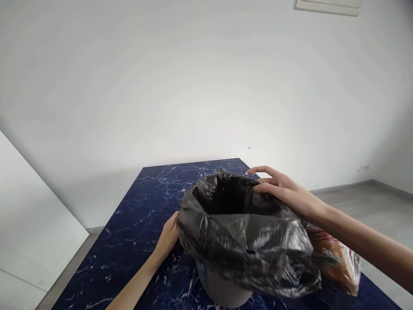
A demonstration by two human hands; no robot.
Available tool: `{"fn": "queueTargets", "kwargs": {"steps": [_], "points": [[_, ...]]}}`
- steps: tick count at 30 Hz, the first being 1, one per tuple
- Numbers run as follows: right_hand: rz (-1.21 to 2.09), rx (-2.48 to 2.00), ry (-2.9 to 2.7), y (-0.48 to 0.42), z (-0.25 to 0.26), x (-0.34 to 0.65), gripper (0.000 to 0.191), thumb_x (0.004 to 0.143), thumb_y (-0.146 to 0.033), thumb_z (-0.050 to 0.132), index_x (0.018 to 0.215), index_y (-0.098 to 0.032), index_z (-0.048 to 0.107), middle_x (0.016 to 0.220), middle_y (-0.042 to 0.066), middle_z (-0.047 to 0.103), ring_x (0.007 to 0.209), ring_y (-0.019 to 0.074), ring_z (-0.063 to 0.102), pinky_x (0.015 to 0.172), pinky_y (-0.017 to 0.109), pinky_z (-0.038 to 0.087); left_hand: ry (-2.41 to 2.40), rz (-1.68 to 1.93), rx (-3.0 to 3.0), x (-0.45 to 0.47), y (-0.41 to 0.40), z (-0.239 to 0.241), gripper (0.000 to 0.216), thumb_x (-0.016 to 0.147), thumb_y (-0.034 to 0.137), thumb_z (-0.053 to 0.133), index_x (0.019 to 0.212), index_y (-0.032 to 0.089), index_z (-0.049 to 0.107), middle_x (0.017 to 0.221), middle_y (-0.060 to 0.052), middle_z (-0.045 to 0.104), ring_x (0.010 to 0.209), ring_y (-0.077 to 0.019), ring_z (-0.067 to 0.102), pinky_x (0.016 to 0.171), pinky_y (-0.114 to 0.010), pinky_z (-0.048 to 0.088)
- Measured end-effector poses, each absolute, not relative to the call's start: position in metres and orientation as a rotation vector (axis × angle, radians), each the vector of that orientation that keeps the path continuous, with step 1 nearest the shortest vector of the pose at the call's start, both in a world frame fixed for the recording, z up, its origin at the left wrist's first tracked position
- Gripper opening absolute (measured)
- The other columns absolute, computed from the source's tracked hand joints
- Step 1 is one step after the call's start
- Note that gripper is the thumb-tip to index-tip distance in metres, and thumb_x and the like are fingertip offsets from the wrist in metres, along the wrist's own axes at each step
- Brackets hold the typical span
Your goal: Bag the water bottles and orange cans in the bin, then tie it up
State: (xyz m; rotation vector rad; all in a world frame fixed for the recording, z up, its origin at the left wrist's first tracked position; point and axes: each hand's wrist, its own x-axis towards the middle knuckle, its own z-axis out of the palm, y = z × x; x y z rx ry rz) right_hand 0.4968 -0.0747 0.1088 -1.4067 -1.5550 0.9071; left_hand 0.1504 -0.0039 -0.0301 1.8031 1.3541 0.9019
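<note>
Where the black bin bag [245,234] is draped over the rim of a pale bin [226,288], I see it standing near the middle of the dark blue marbled table [135,232], slightly toward my right. The bag's mouth gapes open at the top, dark inside, and its loose plastic hangs in crumpled folds down the near side, covering most of the bin so that only the lower wall shows beneath.

My right hand [284,191] lies on the far right edge of the bag's mouth, palm down, fingers stretched out and a little apart, the tips reaching past the rim toward the far side. It rests on the plastic; I cannot tell whether the thumb pinches any of it.

My left hand [168,237] sits low at the left side of the bag, against the plastic where it bulges over the bin. Its fingers are tucked behind the bag and hidden, so I cannot tell whether they are curled into a grip or merely pressed flat.

Just beside the bin on the right, under my right forearm, lies a clear plastic packet [335,258] with orange and reddish contents, partly covered by the bag's overhang.

Beyond the table stands a plain white wall [193,86], and grey floor [361,206] shows to the right.
</note>
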Motion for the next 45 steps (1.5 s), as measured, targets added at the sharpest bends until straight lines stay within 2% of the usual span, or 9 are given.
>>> {"fn": "queueTargets", "kwargs": {"steps": [4,11,20,23,26,31,37,41,45], "points": [[0.818,-1.482,-1.35,-0.066,0.106,0.492,0.05,0.09,-0.044,0.068,0.136,-0.026,0.061,0.089,0.003,0.072,0.077,0.0228,0.065,0.066,0.034,0.049,1.352,0.869,1.822,0.151,-0.014,-0.04,0.052,0.106,0.066,0.043,0.101,0.025,0.074,0.106,-0.009,0.081,0.107,-0.0344,0.075,0.097,-0.045,0.059],[0.599,-1.501,-1.027,-0.015,0.086,0.518,0.053,0.082,-0.028,0.069,0.133,-0.018,0.058,0.073,0.0,0.065,0.06,0.0179,0.055,0.051,0.027,0.04,1.28,0.845,1.889,0.146,-0.005,-0.06,0.048,0.105,0.065,0.045,0.102,0.027,0.074,0.109,-0.009,0.079,0.107,-0.0305,0.074,0.096,-0.04,0.056],[0.391,-1.586,-0.861,-0.005,0.079,0.578,0.025,0.092,-0.025,0.063,0.116,-0.022,0.056,0.074,0.003,0.064,0.059,0.0187,0.056,0.054,0.031,0.048,1.247,0.845,1.952,0.146,-0.003,-0.067,0.046,0.106,0.064,0.046,0.099,0.027,0.074,0.108,-0.008,0.079,0.1,-0.0292,0.071,0.096,-0.042,0.056],[0.311,-1.626,-0.921,-0.029,0.086,0.577,0.032,0.101,-0.038,0.061,0.127,-0.019,0.056,0.069,0.003,0.062,0.059,0.0206,0.058,0.055,0.034,0.046,1.247,0.84,1.963,0.146,-0.004,-0.065,0.045,0.106,0.063,0.047,0.098,0.027,0.074,0.108,-0.008,0.079,0.102,-0.0296,0.072,0.096,-0.042,0.056],[0.175,-1.629,-1.044,-0.063,0.086,0.554,0.046,0.103,-0.044,0.064,0.141,-0.021,0.053,0.06,-0.005,0.054,0.049,0.0167,0.044,0.049,0.03,0.035,1.247,0.833,1.966,0.147,-0.003,-0.064,0.046,0.105,0.064,0.048,0.099,0.027,0.074,0.109,-0.009,0.079,0.103,-0.0297,0.072,0.094,-0.041,0.056],[0.049,-1.247,-1.753,-0.11,0.044,0.475,0.012,0.108,-0.03,0.057,0.117,-0.024,0.062,0.074,-0.003,0.062,0.056,0.0133,0.057,0.058,0.028,0.041,1.277,0.819,1.951,0.15,-0.002,-0.063,0.048,0.105,0.066,0.047,0.102,0.028,0.075,0.112,-0.009,0.08,0.104,-0.0299,0.073,0.086,-0.038,0.056],[0.38,-1.099,-2.179,-0.096,-0.04,0.392,0.022,0.103,-0.015,0.05,0.108,-0.022,0.07,0.088,0.002,0.068,0.063,0.0153,0.053,0.061,0.033,0.028,1.311,0.837,1.955,0.151,-0.005,-0.061,0.048,0.106,0.064,0.045,0.099,0.027,0.074,0.109,-0.006,0.08,0.107,-0.0291,0.073,0.097,-0.04,0.055],[0.581,-1.159,-2.031,-0.056,-0.074,0.37,0.017,0.097,-0.015,0.054,0.098,-0.023,0.069,0.092,0.002,0.072,0.071,0.0156,0.06,0.067,0.028,0.037,1.327,0.836,1.949,0.151,-0.007,-0.062,0.049,0.107,0.067,0.044,0.106,0.028,0.074,0.112,-0.006,0.08,0.108,-0.0287,0.074,0.09,-0.037,0.057],[0.825,-1.231,-1.788,-0.02,-0.087,0.366,0.015,0.094,-0.016,0.049,0.089,-0.023,0.061,0.074,-0.002,0.068,0.055,0.0137,0.058,0.059,0.025,0.04,1.339,0.819,1.957,0.151,-0.007,-0.063,0.048,0.107,0.067,0.044,0.107,0.028,0.074,0.111,-0.006,0.08,0.103,-0.0282,0.075,0.08,-0.034,0.056]]}}
